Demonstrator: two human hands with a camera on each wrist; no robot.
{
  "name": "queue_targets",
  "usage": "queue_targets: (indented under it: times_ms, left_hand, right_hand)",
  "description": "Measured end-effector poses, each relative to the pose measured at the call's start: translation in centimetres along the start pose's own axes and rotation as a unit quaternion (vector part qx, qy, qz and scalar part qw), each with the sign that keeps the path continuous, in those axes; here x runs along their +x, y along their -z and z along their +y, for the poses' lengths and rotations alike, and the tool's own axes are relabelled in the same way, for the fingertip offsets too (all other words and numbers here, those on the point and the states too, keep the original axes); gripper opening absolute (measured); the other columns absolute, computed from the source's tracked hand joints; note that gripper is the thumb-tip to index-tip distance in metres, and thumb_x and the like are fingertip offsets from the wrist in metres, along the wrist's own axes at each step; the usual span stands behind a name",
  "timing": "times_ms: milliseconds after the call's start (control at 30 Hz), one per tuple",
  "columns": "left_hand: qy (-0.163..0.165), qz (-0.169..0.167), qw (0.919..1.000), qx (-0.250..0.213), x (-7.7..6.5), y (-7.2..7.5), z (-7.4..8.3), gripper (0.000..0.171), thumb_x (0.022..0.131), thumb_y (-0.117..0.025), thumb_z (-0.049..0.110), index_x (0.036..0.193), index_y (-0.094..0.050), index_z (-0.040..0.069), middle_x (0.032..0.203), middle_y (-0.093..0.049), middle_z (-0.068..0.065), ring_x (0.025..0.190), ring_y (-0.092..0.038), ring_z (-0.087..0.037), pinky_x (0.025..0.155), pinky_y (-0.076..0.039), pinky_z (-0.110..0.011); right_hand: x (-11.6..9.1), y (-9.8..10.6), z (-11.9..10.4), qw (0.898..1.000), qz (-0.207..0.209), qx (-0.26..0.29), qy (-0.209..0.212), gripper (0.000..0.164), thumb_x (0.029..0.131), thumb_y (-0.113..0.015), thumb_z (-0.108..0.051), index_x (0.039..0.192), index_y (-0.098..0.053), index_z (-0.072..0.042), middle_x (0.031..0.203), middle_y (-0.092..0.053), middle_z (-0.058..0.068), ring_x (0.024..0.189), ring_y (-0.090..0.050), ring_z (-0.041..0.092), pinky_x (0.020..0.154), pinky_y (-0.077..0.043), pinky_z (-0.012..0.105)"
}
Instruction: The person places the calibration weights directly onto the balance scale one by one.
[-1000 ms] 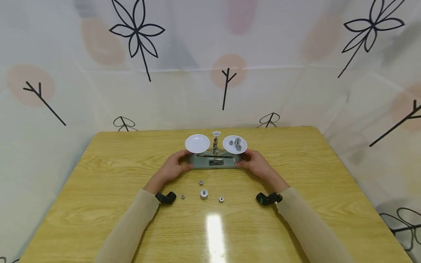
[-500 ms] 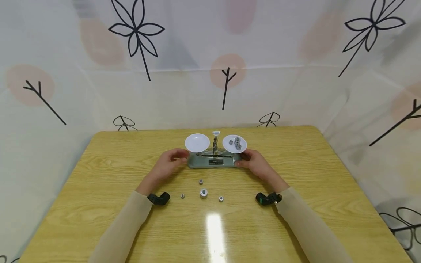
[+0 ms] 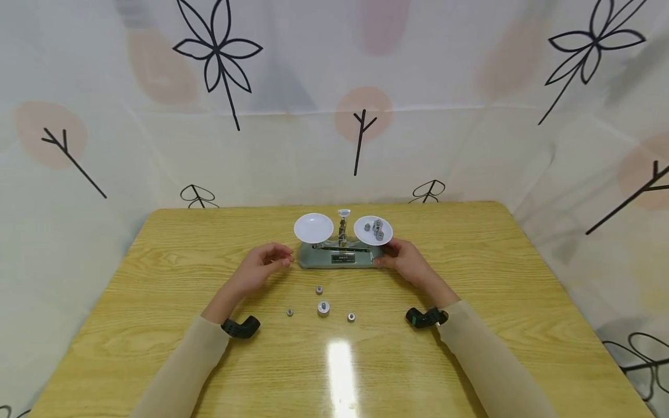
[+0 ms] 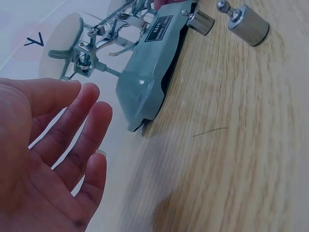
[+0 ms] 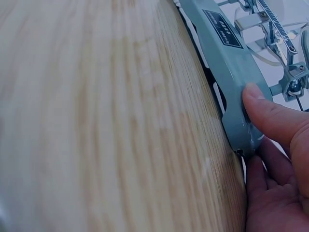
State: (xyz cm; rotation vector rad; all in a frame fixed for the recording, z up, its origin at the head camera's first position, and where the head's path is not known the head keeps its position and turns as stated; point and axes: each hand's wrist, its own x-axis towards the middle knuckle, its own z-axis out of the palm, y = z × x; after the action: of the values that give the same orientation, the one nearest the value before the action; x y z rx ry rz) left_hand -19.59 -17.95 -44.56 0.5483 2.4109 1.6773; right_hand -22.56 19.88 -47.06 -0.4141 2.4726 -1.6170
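A green balance scale [image 3: 319, 259] with two white pans stands toward the back of the table. Several metal weights [image 3: 378, 228] sit on its right pan [image 3: 360, 232]; the left pan [image 3: 313, 227] holds nothing. My right hand [image 3: 410, 264] grips the right end of the base, thumb [image 5: 270, 113] on the front face and fingers behind the end. Just off the left end hovers my left hand [image 3: 256, 270], its fingers [image 4: 94, 125] loosely bent around nothing. In the left wrist view a gap shows between that hand and the base [image 4: 142, 89].
On the wooden table [image 3: 172, 325] in front of the scale stand a large weight [image 3: 323, 309] and smaller weights, one behind it [image 3: 319, 289], one left [image 3: 290, 312] and one right [image 3: 351, 317]. A patterned cloth [image 3: 292, 157] hangs behind the table and at its sides.
My left hand has let go of the scale's left end and drawn back to the left and slightly nearer. The right hand and the scale look unmoved.
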Motion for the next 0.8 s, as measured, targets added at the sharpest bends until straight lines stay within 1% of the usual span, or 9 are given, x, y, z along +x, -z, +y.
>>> queue_targets:
  times_ms: [100, 200, 333, 433, 467, 600, 700, 800]
  left_hand:
    - [-0.003, 0.0, 1.0, -0.003, -0.5, 0.1, 0.0, 0.027, 0.1, -0.062, 0.011, 0.121, -0.063, -0.005, 0.112, -0.069, -0.015, 0.103, -0.065, -0.033, 0.087, -0.054, -0.042]
    - [-0.004, -0.003, 1.0, 0.003, -0.9, 0.1, 0.2, 0.025, 0.1, -0.062, 0.011, 0.119, -0.064, -0.004, 0.109, -0.069, -0.013, 0.101, -0.066, -0.031, 0.085, -0.055, -0.038]
    - [-0.003, -0.017, 0.9998, 0.014, -1.5, 0.1, 0.3, 0.024, 0.1, -0.062, 0.012, 0.118, -0.065, -0.004, 0.109, -0.07, -0.014, 0.099, -0.066, -0.029, 0.082, -0.054, -0.033]
    - [0.005, -0.022, 0.9996, 0.016, -1.9, 0.0, 0.4, 0.024, 0.1, -0.062, 0.014, 0.117, -0.066, -0.002, 0.109, -0.07, -0.013, 0.098, -0.066, -0.028, 0.08, -0.053, -0.03]
    - [0.006, -0.024, 0.9995, 0.017, -2.1, 0.0, 0.5, 0.023, 0.1, -0.062, 0.014, 0.117, -0.066, -0.002, 0.108, -0.07, -0.012, 0.098, -0.065, -0.028, 0.08, -0.053, -0.03]
    - [0.01, -0.03, 0.9991, 0.03, -2.7, -0.3, 0.6, 0.022, 0.099, -0.065, 0.017, 0.114, -0.068, 0.001, 0.106, -0.07, -0.006, 0.097, -0.064, -0.025, 0.08, -0.052, -0.029]
    - [0.012, -0.033, 0.9986, 0.039, -3.2, -0.5, 0.5, 0.022, 0.098, -0.066, 0.019, 0.113, -0.069, 0.003, 0.105, -0.07, -0.003, 0.097, -0.063, -0.022, 0.08, -0.052, -0.028]
    - [0.012, -0.04, 0.9982, 0.044, -3.8, -0.7, 0.5, 0.022, 0.097, -0.067, 0.019, 0.113, -0.07, 0.004, 0.105, -0.07, -0.002, 0.096, -0.063, -0.021, 0.079, -0.051, -0.028]
  right_hand:
    - [-0.1, 0.0, 0.1, 1.0, -0.001, 0.013, 0.003, 0.059, 0.086, -0.078, -0.005, 0.138, -0.052, 0.009, 0.14, -0.052, 0.025, 0.132, -0.047, 0.038, 0.108, -0.038, 0.051]
    - [0.0, 0.0, 0.2, 1.0, -0.001, 0.024, 0.002, 0.06, 0.086, -0.078, -0.005, 0.138, -0.052, 0.008, 0.14, -0.053, 0.025, 0.131, -0.048, 0.037, 0.107, -0.039, 0.05]
    - [-0.1, 0.0, 0.3, 1.0, 0.002, 0.017, 0.0, 0.059, 0.086, -0.078, -0.005, 0.138, -0.052, 0.007, 0.141, -0.052, 0.024, 0.132, -0.047, 0.036, 0.108, -0.039, 0.049]
    - [-0.1, -0.1, 0.0, 1.0, 0.0, 0.016, -0.002, 0.058, 0.087, -0.076, -0.003, 0.138, -0.052, 0.008, 0.142, -0.051, 0.025, 0.134, -0.045, 0.037, 0.108, -0.038, 0.05]
    - [-0.2, -0.1, -0.1, 1.0, 0.0, 0.015, -0.002, 0.057, 0.087, -0.076, -0.002, 0.138, -0.052, 0.009, 0.142, -0.051, 0.026, 0.134, -0.045, 0.038, 0.109, -0.038, 0.051]
    - [-1.0, -0.1, -2.2, 1.0, -0.005, 0.008, 0.004, 0.054, 0.088, -0.074, 0.001, 0.136, -0.051, 0.013, 0.14, -0.05, 0.03, 0.133, -0.044, 0.042, 0.108, -0.037, 0.054]
    - [-1.6, -0.1, -3.6, 1.0, -0.007, 0.0, 0.004, 0.053, 0.089, -0.073, 0.001, 0.135, -0.051, 0.014, 0.139, -0.05, 0.031, 0.133, -0.045, 0.043, 0.108, -0.038, 0.053]
    - [-1.7, -0.1, -3.9, 1.0, -0.008, 0.002, 0.001, 0.054, 0.089, -0.072, 0.001, 0.136, -0.05, 0.014, 0.14, -0.05, 0.031, 0.133, -0.045, 0.042, 0.108, -0.038, 0.052]
